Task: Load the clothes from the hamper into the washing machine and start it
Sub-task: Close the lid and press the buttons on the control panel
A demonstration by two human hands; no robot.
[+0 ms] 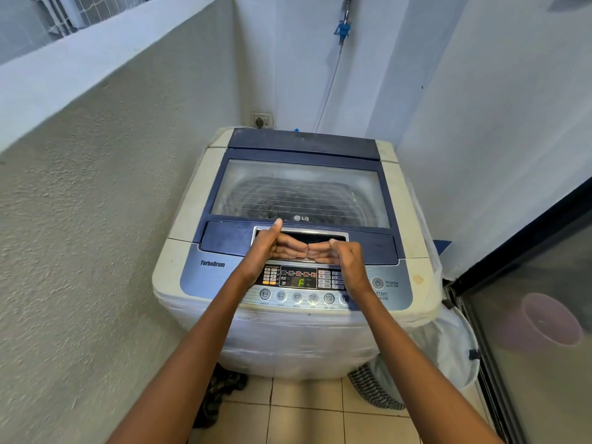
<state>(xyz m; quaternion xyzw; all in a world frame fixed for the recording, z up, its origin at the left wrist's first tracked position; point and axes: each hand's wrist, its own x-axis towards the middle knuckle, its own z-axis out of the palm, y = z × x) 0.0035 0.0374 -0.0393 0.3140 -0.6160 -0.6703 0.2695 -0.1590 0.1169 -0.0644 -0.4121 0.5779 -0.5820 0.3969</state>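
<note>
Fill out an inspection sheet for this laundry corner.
Surface: tiled floor, light tiles.
Job's things: washing machine, lid closed, dark clothes behind its glass, display lit.
Clutter: dark cloth on floor at left; striped cloth at right; white mesh bag beside it.
Grips: left hand and right hand, fingers curled, tips meeting over lid handle; nothing seen held.
Cables: plug in the wall socket; thin line hanging from blue tap.
Surroundings: rough wall left; glass door right.
</note>
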